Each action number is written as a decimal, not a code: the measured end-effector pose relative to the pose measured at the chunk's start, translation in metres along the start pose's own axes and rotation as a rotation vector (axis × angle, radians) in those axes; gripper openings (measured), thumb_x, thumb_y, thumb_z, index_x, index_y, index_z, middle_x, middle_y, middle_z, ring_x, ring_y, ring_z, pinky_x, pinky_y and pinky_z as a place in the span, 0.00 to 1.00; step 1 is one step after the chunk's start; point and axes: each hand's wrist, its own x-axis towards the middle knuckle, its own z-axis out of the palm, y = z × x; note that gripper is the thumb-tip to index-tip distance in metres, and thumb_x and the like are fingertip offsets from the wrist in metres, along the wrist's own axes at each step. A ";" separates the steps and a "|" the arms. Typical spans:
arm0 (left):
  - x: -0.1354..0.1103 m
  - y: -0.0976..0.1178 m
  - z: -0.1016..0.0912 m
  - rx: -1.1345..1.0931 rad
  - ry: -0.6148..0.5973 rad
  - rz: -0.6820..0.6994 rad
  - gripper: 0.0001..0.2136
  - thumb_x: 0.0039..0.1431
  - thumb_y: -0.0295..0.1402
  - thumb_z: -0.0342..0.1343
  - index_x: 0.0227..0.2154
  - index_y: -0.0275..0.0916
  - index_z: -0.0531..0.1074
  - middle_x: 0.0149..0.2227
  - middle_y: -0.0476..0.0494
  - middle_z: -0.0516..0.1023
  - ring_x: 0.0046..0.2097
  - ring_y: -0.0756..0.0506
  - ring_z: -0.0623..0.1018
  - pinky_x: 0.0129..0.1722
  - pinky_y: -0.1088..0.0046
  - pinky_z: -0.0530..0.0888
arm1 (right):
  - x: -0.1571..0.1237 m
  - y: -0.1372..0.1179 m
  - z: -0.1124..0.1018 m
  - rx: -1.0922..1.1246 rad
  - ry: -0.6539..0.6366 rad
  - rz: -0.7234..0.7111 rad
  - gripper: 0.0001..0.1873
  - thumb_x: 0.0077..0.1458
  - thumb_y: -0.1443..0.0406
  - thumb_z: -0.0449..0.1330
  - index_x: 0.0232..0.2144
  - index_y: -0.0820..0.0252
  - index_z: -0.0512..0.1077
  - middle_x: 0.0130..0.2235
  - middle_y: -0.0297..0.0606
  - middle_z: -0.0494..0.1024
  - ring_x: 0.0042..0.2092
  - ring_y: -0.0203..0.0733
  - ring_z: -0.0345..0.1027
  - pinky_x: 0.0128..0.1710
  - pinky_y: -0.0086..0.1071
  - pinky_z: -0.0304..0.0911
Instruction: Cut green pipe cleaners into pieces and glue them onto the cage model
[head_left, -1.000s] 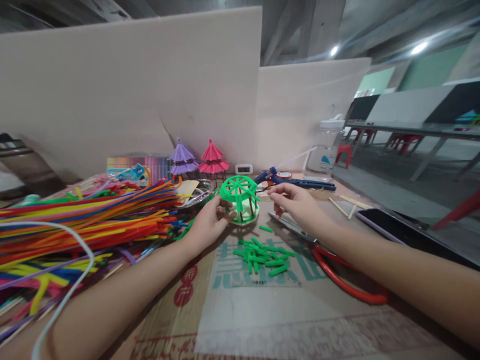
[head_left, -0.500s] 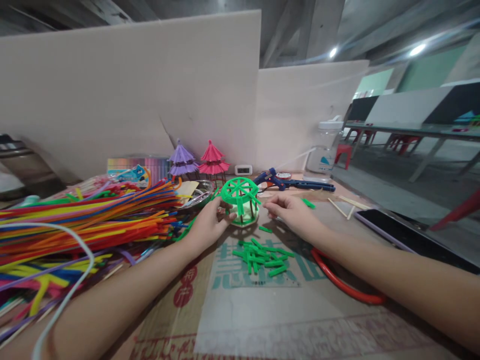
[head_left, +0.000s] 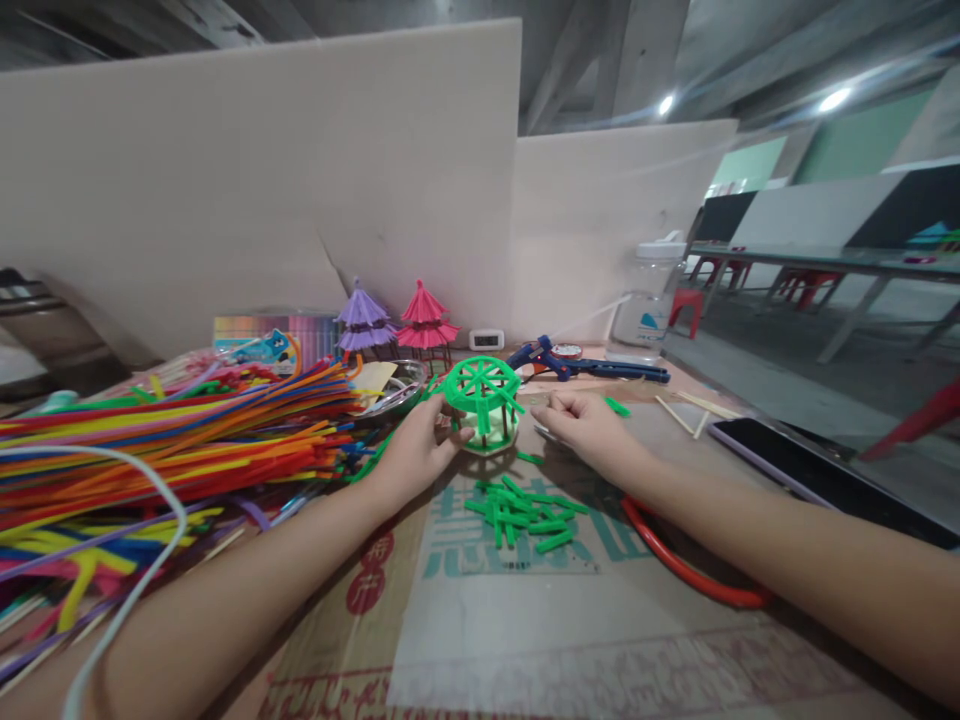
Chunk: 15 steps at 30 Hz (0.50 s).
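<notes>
A small model pavilion [head_left: 482, 385] stands in the middle, with a green spoked roof ring, dark posts and a pale base edged in green. Short green strips stick out from its rim at the front and right. My left hand [head_left: 429, 440] grips its left side between thumb and fingers. Just right of the model, my right hand [head_left: 574, 418] is closed in a pinch; a thin silvery tip shows beneath its fingers, too small to name. A pile of cut green pipe cleaner pieces [head_left: 525, 515] lies in front, and one loose piece [head_left: 530, 458] is near the base.
Bundles of coloured pipe cleaners [head_left: 247, 420] cover the left side. Behind stand purple [head_left: 360, 320] and pink [head_left: 425, 318] model pavilions, a small digital clock [head_left: 487, 340], a blue glue gun [head_left: 544, 355] and a clear bottle [head_left: 651, 300]. A phone [head_left: 810, 475] lies right, near a red tube [head_left: 690, 570].
My right hand has curled its fingers in more, and a silvery tip now shows under them. My left hand stays on the model pavilion, which has barely shifted.
</notes>
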 end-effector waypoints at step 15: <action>-0.001 0.003 -0.002 0.141 -0.016 0.087 0.17 0.60 0.37 0.56 0.50 0.40 0.68 0.50 0.36 0.74 0.52 0.38 0.73 0.51 0.59 0.71 | -0.001 -0.021 -0.004 0.096 0.010 0.029 0.18 0.56 0.51 0.56 0.24 0.57 0.66 0.20 0.28 0.63 0.24 0.35 0.57 0.26 0.30 0.54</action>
